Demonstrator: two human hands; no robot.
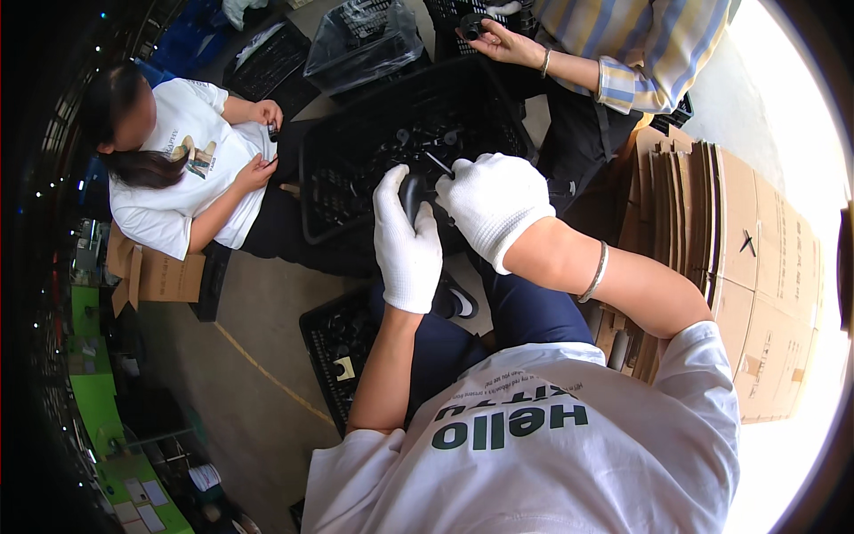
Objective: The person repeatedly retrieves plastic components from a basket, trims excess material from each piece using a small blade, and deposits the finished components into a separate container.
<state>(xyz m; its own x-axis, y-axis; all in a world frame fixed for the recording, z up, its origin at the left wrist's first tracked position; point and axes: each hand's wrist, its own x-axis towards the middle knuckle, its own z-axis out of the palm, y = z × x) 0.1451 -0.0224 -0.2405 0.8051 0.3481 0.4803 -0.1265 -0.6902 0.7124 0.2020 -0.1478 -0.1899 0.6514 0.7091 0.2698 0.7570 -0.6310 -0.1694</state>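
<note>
Both my hands wear white knit gloves and meet over a large black plastic crate (311, 209). My left hand (407, 249) is wrapped around a smooth, rounded black part (412, 195), with the thumb and fingers on either side of it. Just right of it, my right hand (498, 200) is closed on a slim tool with a thin metal shaft (436, 163). The shaft points up and left from the fist, over the crate; the tool's handle is hidden inside the glove. Several small black parts (427, 140) lie loose in the crate beyond my hands.
A seated person (191, 169) on the left holds a small dark part. At the upper right, another person's hand (498, 43) holds a black round piece. Flattened cardboard (756, 258) is stacked at right. A second black crate (320, 334) sits by my legs; a plastic-lined bin (365, 44) stands behind.
</note>
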